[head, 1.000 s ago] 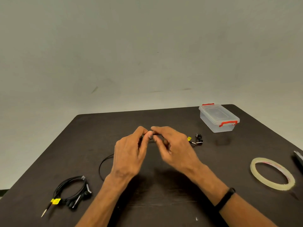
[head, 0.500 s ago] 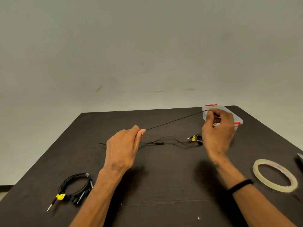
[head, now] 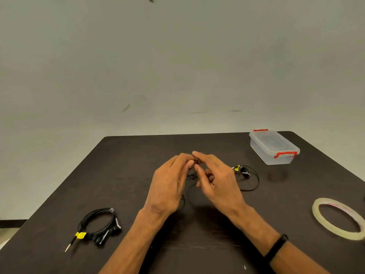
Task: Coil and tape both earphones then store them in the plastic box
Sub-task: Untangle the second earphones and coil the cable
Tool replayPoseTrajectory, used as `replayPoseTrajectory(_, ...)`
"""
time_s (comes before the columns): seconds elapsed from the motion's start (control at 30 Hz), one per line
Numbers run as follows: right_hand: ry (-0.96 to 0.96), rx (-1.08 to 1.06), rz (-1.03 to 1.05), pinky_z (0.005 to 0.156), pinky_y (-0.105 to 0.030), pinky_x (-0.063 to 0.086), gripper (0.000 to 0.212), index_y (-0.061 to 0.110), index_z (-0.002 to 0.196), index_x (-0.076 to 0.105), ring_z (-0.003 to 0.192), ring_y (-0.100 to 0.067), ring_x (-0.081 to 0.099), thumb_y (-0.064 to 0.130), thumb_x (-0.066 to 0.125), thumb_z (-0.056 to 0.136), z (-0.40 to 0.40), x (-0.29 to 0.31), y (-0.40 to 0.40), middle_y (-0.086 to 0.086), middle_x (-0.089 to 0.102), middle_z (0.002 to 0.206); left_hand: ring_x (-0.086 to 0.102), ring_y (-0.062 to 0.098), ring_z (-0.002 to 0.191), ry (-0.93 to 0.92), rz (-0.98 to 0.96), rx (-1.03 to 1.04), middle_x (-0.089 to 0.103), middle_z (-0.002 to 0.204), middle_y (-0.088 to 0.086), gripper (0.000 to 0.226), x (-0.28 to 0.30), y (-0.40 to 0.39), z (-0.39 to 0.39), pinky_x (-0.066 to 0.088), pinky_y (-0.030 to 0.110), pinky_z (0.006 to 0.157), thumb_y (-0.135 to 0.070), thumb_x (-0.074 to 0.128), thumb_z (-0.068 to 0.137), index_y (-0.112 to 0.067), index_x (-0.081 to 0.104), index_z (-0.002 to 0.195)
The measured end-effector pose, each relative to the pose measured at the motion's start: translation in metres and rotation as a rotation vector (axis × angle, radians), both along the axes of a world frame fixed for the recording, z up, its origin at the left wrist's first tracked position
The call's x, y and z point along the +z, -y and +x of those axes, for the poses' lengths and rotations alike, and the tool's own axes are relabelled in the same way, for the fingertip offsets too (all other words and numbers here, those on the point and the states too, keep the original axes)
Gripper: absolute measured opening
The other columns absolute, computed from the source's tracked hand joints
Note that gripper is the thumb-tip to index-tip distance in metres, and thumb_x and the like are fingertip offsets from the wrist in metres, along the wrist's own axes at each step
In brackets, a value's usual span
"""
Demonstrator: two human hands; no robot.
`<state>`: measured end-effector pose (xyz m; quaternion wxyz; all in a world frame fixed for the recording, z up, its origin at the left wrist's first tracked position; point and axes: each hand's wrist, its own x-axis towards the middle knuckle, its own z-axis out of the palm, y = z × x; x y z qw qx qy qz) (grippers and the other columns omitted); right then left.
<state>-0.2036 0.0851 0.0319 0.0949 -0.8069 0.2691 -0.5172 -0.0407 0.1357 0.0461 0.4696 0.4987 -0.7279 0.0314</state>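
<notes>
Earphones, two sets, black, on a dark bench (head: 126,167); entries follow by size.

Bench: dark brown top, carrying every item listed, against a pale wall.

Tape roll (head: 338,217): clear, lying flat near the right edge.

Plastic box (head: 273,148): transparent, lid on, red clips at both ends; far right corner, well apart from both sets.

Left hand (head: 167,184) and right hand (head: 219,180): raised together over the middle of the bench, fingertips meeting. Left grip pinched on the cable of the loose earphone (head: 250,177); right grip also pinched on that cable where the fingers meet. A black wristband (head: 276,247) sits on the right forearm.

Loose earphone: uncoiled, cable looping on the bench beneath and right of the hands, yellow tag beside the buds.

Coiled earphone (head: 98,226): wound in a ring, near left, yellow tag by the plug, untouched.
</notes>
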Motion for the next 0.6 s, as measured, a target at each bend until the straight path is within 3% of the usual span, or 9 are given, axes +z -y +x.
replayPoseTrajectory(0.1, 0.051, -0.035, -0.006, 0.061, -0.02, 0.056, 0.016, 0.011, 0.118, 0.07, 0.058, -0.008, 0.066, 0.011, 0.066, 0.102, -0.006, 0.002, 0.002, 0.004, 0.067, 0.103, 0.062, 0.005, 0.076, 0.036, 0.011, 0.05, 0.063, 0.087, -0.017, 0.015, 0.001, 0.0, 0.0, 0.052, 0.026, 0.069, -0.034, 0.048, 0.111, -0.027, 0.061, 0.112)
replayPoseTrajectory(0.23, 0.318, -0.136, 0.27, 0.051, -0.035, 0.06, 0.012, 0.014, 0.113, 0.07, 0.055, -0.014, 0.072, 0.014, 0.061, 0.105, -0.014, 0.015, 0.006, 0.003, 0.074, 0.094, 0.053, 0.007, 0.061, 0.062, 0.024, 0.159, 0.054, 0.069, -0.015, 0.024, 0.0, 0.003, 0.013, 0.041, 0.021, 0.057, -0.042, 0.045, 0.11, -0.029, 0.061, 0.098)
replayPoseTrajectory(0.3, 0.49, -0.172, 0.352, 0.055, -0.039, 0.062, 0.012, 0.018, 0.111, 0.069, 0.061, -0.019, 0.076, 0.02, 0.058, 0.107, -0.023, 0.022, 0.013, 0.005, 0.076, 0.093, 0.053, 0.006, 0.062, 0.093, -0.002, 0.219, 0.055, 0.069, -0.015, 0.029, -0.001, 0.006, 0.022, 0.04, 0.019, 0.058, -0.045, 0.045, 0.11, -0.029, 0.062, 0.092)
replayPoseTrajectory(0.43, 0.792, -0.244, 0.326, 0.079, -0.043, 0.065, 0.016, 0.009, 0.111, 0.068, 0.089, -0.02, 0.079, 0.018, 0.055, 0.108, -0.043, 0.03, 0.031, -0.004, 0.076, 0.098, 0.05, 0.012, 0.069, 0.222, -0.039, 0.319, 0.055, 0.076, -0.011, 0.034, -0.004, 0.011, 0.036, 0.046, 0.033, 0.065, -0.048, 0.043, 0.11, -0.028, 0.062, 0.091)
replayPoseTrajectory(0.53, 0.761, -0.447, 0.353, 0.086, -0.037, 0.065, 0.019, 0.012, 0.118, 0.073, 0.09, -0.006, 0.076, 0.013, 0.058, 0.104, -0.061, 0.028, 0.041, 0.004, 0.075, 0.104, 0.048, 0.015, 0.072, 0.24, -0.011, 0.293, 0.056, 0.082, -0.009, 0.037, -0.007, 0.015, 0.04, 0.047, 0.041, 0.068, -0.048, 0.037, 0.109, -0.026, 0.064, 0.096)
replayPoseTrajectory(0.6, 0.628, -0.51, 0.407, 0.083, -0.042, 0.065, 0.038, 0.024, 0.126, 0.069, 0.086, -0.008, 0.076, 0.005, 0.05, 0.098, -0.065, 0.021, 0.043, 0.002, 0.074, 0.119, 0.049, 0.015, 0.075, 0.207, 0.004, 0.263, 0.056, 0.085, -0.01, 0.037, -0.008, 0.016, 0.037, 0.048, 0.042, 0.07, -0.048, 0.036, 0.11, -0.026, 0.064, 0.099)
